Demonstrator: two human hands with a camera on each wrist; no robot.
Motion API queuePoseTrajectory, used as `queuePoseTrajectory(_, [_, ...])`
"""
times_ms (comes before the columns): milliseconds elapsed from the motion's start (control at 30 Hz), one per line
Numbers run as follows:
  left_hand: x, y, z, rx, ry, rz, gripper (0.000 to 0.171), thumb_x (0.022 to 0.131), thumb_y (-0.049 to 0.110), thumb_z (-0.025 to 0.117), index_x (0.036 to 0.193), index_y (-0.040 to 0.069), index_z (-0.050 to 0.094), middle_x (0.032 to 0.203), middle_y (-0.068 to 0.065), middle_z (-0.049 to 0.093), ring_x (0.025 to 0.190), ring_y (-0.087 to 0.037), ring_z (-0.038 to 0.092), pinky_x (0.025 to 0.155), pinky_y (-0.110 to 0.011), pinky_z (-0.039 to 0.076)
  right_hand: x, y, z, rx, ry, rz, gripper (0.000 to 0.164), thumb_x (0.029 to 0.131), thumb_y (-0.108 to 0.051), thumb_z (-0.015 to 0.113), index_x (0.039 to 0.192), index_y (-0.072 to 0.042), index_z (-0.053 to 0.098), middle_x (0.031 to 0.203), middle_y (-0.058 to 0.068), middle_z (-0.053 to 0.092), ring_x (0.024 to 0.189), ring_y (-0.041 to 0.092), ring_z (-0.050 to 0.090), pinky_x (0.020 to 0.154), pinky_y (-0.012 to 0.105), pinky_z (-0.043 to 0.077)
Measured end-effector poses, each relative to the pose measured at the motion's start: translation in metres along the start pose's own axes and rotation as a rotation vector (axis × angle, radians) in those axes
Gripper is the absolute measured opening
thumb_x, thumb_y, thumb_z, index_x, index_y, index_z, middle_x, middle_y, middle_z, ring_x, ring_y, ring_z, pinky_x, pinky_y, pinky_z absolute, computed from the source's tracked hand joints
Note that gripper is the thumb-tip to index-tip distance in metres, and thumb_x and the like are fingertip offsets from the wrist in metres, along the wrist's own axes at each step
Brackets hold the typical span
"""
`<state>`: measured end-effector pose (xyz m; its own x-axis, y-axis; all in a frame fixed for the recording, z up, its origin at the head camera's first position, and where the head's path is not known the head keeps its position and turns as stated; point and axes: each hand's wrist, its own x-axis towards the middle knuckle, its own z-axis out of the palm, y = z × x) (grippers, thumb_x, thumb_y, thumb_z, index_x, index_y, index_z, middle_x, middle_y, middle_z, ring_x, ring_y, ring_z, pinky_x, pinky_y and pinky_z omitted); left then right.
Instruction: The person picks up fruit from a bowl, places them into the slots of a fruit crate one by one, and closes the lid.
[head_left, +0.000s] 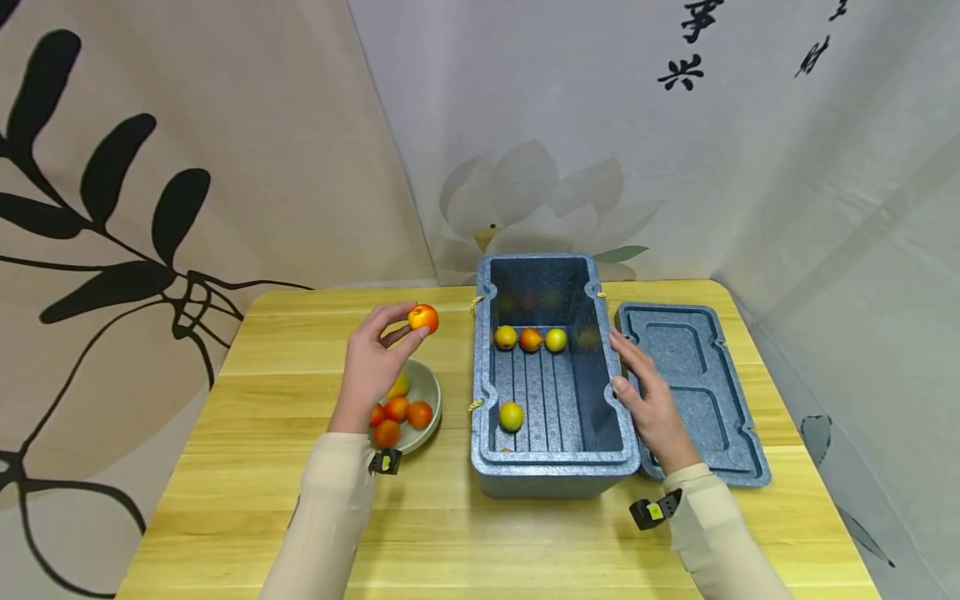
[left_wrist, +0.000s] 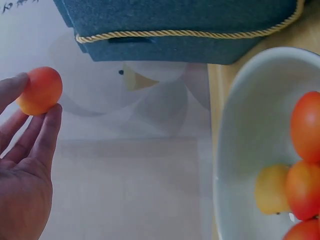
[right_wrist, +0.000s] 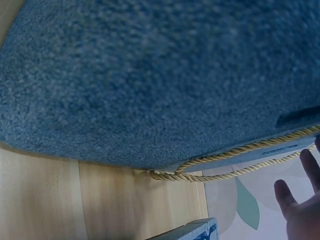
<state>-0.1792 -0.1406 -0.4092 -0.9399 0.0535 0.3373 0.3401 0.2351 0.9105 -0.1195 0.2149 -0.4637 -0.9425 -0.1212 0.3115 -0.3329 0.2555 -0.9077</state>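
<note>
My left hand pinches a round orange-red fruit between thumb and fingers, raised above the table left of the box. In the left wrist view the same fruit shows smooth skin, yellower underneath. Below that hand stands a pale round bowl with several orange and yellow fruits, partly hidden by the wrist. A deep blue-grey foam box stands uncovered in the middle. Yellow and orange fruits lie on its grooved floor, three in a row at the far end. Along the box's right rim rests my right hand, fingers extended.
The box's lid lies flat on the wooden table, right of the box and partly behind my right hand. Gold rope runs along the box's outer sides. A printed cloth hangs behind the table.
</note>
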Motion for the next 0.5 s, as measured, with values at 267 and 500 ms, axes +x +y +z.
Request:
queuePoseTrajectory(267, [0.008, 0.014, 0.006, 0.031, -0.004, 0.039, 0.034, 0.087, -0.005, 0.072, 0.119, -0.011, 0.062, 0.117, -0.02, 0.06, 0.11, -0.032, 0.06, 0.094, -0.044, 0.052, 0.0, 0.003, 0.0, 0.011, 0.002, -0.012, 0.048, 0.101, -0.002, 0.049, 0.148, 0.0, 0.041, 0.155, 0.016, 0.032, 0.143, 0.022, 0.025, 0.112, 0.027, 0.025])
queuePoseTrajectory(500, [0.023, 0.03, 0.013, 0.037, -0.028, 0.07, 0.033, 0.088, -0.002, 0.072, 0.119, -0.009, 0.063, 0.115, -0.018, 0.061, 0.11, -0.028, 0.06, 0.093, -0.044, 0.052, 0.0, 0.002, 0.001, 0.022, 0.022, -0.026, 0.046, 0.101, -0.002, 0.049, 0.147, 0.0, 0.043, 0.155, 0.015, 0.034, 0.142, 0.023, 0.027, 0.112, 0.025, 0.026])
